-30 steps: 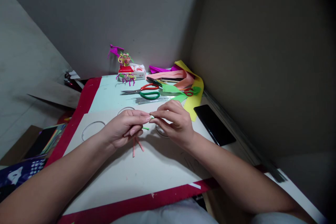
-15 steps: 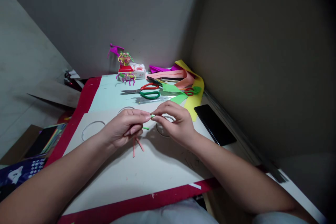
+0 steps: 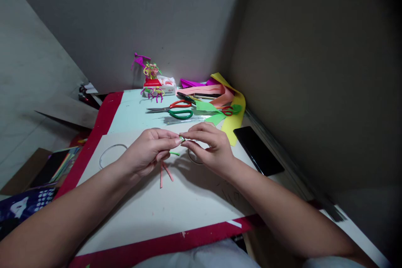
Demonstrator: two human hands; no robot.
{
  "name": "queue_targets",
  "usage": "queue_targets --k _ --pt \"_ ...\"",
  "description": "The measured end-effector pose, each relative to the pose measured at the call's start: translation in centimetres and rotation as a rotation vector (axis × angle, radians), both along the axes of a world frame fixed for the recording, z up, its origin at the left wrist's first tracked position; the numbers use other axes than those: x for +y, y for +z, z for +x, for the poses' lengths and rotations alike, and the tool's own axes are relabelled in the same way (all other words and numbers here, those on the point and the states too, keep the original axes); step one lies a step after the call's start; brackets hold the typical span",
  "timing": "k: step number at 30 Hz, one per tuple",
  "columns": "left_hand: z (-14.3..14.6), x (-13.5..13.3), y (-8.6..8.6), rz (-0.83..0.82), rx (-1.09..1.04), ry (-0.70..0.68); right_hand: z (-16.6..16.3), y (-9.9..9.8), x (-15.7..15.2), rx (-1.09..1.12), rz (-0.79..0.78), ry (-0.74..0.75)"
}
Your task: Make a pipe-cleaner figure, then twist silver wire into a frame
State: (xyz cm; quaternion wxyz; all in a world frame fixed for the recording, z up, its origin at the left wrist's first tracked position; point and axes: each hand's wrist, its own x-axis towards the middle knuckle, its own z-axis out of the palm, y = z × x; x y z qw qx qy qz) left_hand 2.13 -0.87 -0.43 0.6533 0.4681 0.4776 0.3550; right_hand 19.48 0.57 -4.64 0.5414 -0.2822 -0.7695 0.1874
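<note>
My left hand and my right hand meet fingertip to fingertip over a white sheet on the table. Both pinch a thin green strip between thumb and forefinger. A short green end sticks out below my left fingers, and two pink strips hang down from the same hand toward the sheet. Most of the small piece is hidden inside my fingers.
Green- and red-handled scissors lie behind my hands, beside coloured paper sheets with a second red scissors. A small box with twisted coloured figures stands at the back. A black phone lies right. Circles are drawn on the sheet.
My right hand's fingers shifted slightly on the green strip; the view rose a little. Both hands stay in the same place.
</note>
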Motion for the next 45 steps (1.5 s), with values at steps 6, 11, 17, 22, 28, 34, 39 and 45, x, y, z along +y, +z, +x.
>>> queue_targets --k 6,11,17,22,28,34,39,45 --pt "0.2 -0.2 -0.2 0.067 0.084 0.090 -0.1 0.5 -0.7 -0.009 0.032 -0.110" --pt "0.3 -0.1 -0.4 0.159 0.208 0.135 -0.2 0.5 -0.8 -0.077 0.044 -0.167" --pt "0.5 -0.3 -0.5 0.208 0.312 0.181 -0.4 0.1 -0.7 -0.096 0.037 -0.156" --pt "0.8 -0.6 -0.2 0.236 0.328 0.180 -0.5 0.5 -0.9 -0.063 -0.068 -0.136" --pt "0.9 -0.8 -0.3 0.277 0.351 0.210 -0.4 0.6 -0.7 -0.040 -0.053 -0.121" --pt "0.8 -0.9 -0.6 0.300 0.399 0.191 -0.4 0.6 -0.8 -0.045 -0.069 -0.120" --pt "1.1 -1.1 -0.8 0.334 0.444 0.228 -0.5 0.5 -0.8 -0.022 -0.050 -0.128" --pt "1.6 -1.7 -1.2 0.328 0.400 0.277 -0.5 0.2 -0.9 -0.077 0.089 -0.210"
